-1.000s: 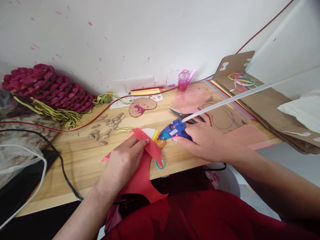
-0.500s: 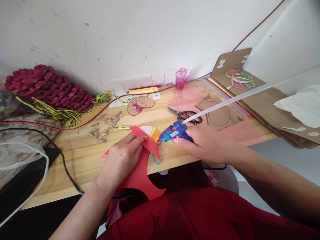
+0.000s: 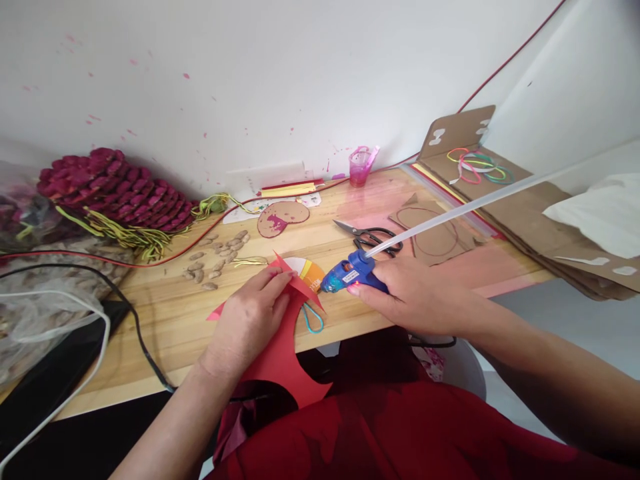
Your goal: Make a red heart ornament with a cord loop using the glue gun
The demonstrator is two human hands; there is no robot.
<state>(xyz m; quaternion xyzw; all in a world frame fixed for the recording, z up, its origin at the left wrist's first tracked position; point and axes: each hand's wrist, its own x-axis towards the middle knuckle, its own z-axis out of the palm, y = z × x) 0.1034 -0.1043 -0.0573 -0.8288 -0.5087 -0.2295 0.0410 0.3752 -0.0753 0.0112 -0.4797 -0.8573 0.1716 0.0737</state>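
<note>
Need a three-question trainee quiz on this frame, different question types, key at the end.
1. Which hand holds the blue glue gun?
2. True or false: the plastic cup stands nearer the back wall than the scissors do.
3. Fill in the colour: the left hand grips a ____ sheet.

Key: 1. The right hand. 2. True. 3. Red.

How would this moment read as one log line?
Left hand: pinching red paper | right hand: gripping blue hot-glue gun | gun tip: beside printed card | nearby: scissors, peanuts
</note>
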